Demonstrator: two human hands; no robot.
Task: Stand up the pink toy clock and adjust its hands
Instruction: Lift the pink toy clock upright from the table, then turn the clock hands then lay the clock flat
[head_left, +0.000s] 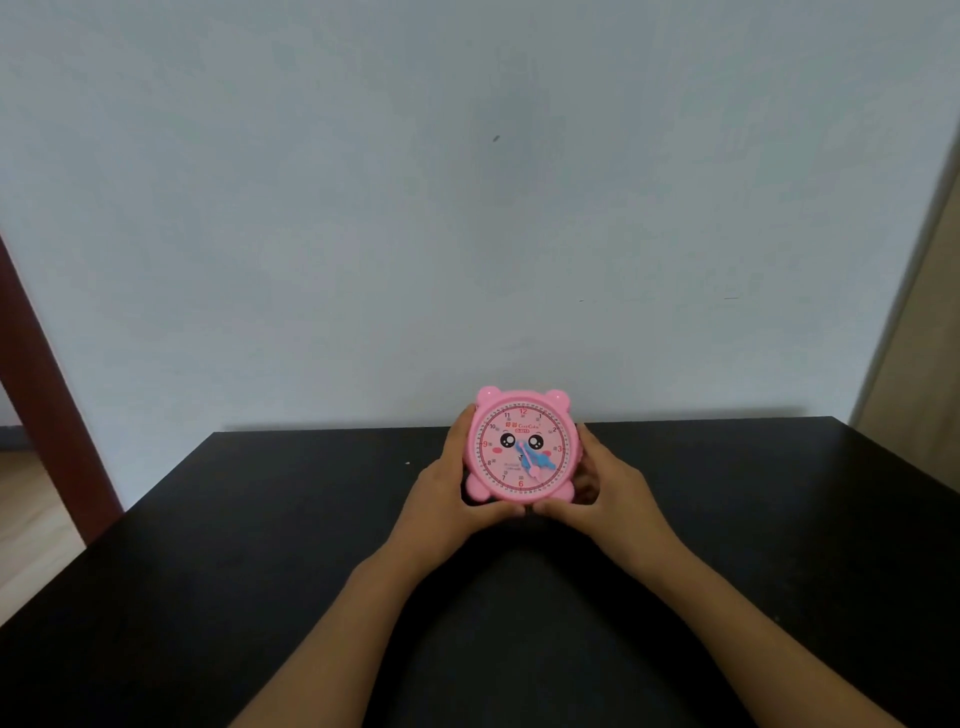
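The pink toy clock (521, 447) stands upright near the far edge of the black table (260, 571), its face turned toward me. It has two round ears on top, a cartoon face and red numbers. Its blue hand points roughly toward 4 and its lighter hand roughly toward 5. My left hand (451, 493) grips the clock's left side and bottom. My right hand (597, 493) grips its right side and bottom. Both thumbs meet under the clock's lower rim, hiding its feet in part.
A pale wall (467, 208) rises right behind the table's far edge. A dark red post (47, 389) stands at the left over a wooden floor. A beige panel (924, 338) is at the right.
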